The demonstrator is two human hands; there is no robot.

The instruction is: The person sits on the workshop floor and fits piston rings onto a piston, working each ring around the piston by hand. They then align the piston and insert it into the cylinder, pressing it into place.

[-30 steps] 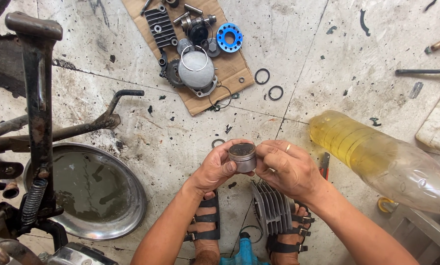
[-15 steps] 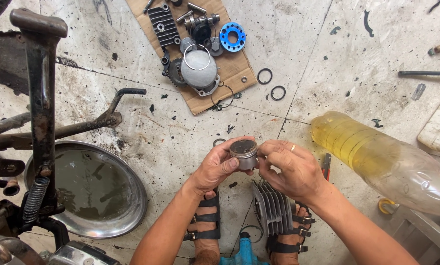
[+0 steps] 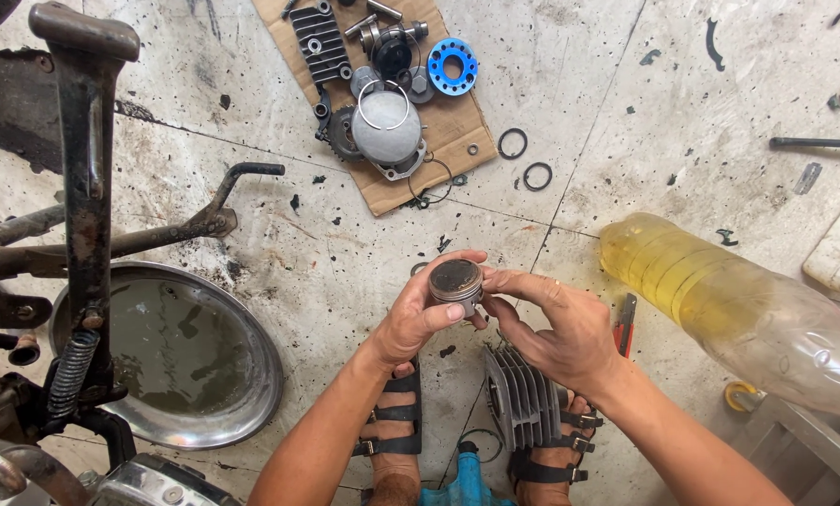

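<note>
Both hands meet in the middle of the view, low over the concrete floor (image 3: 251,234), and between them sits a small metal piston (image 3: 455,282), its dark sooty crown turned up toward the camera. The left hand (image 3: 420,314) curls around it from the left, thumb pressed on the near side and fingers wrapped behind, closed on the part. The right hand (image 3: 556,328) comes in from the right, its fingertips pinching the piston's side, the rest of the fingers loosely bent. Just below the hands, between two sandalled feet (image 3: 392,440), a finned grey cylinder block (image 3: 521,394) stands on the floor, and a blue-green object (image 3: 465,483) pokes in at the near edge. A red-handled tool (image 3: 625,323) lies just right of the right hand. Further right, a big clear plastic bottle (image 3: 738,309) of yellow liquid lies on its side. To the left, a round metal basin (image 3: 171,351) holds murky liquid, with a rusty motorcycle frame (image 3: 87,215) and its spring standing over it. On the far side, a sheet of cardboard (image 3: 438,122) carries engine parts: a ribbed cover (image 3: 319,42), a domed grey cover (image 3: 386,126) and a blue ring-shaped part (image 3: 453,66). Two dark rubber rings (image 3: 524,159) lie on the floor right beside the cardboard.
</note>
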